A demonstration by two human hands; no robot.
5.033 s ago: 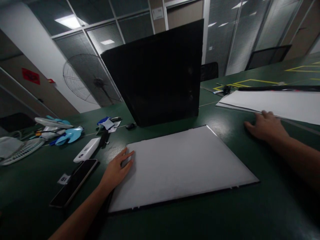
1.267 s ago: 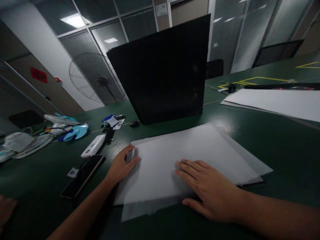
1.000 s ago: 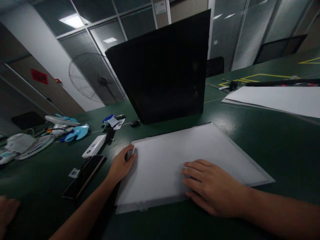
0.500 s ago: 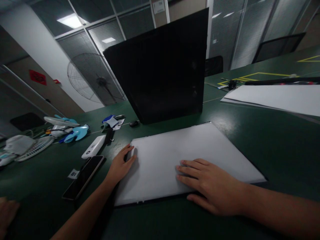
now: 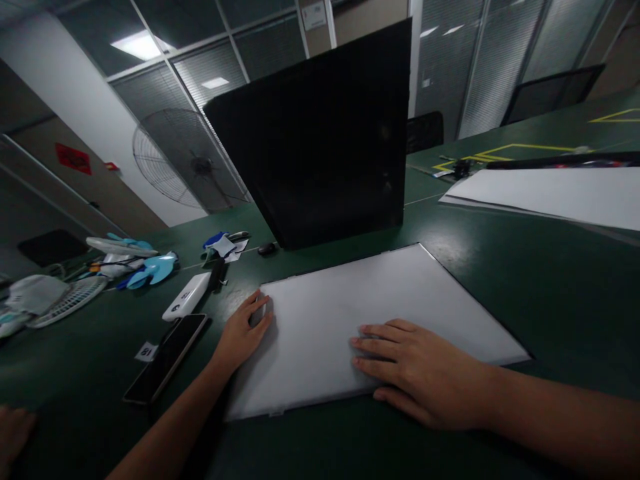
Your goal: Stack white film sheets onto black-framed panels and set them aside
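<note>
A white rectangular sheet or panel (image 5: 320, 320) with thin dark edges lies flat on the green table before me. My left hand (image 5: 244, 333) is at its left edge, thumb and fingers apart, the fingertips touching the rim near the far left corner. Spread flat across the near right part of the panel is my right hand (image 5: 420, 373), its thumb over the near edge. Small tabs show along the near edge. Behind the panel stands a large black panel (image 5: 320, 147), tilted in view.
Left of the panel are a phone (image 5: 167, 360), a white power bank (image 5: 187, 297) and fan parts with blue blades (image 5: 153, 270). White sheets (image 5: 545, 193) lie at right. Another person's hand (image 5: 15, 433) shows at the lower left edge. A black mouse (image 5: 267, 249) is beside the black panel.
The white panel's near left corner has come slightly toward me, and less of the dark strip along its near edge shows. Both hands keep nearly the same places.
</note>
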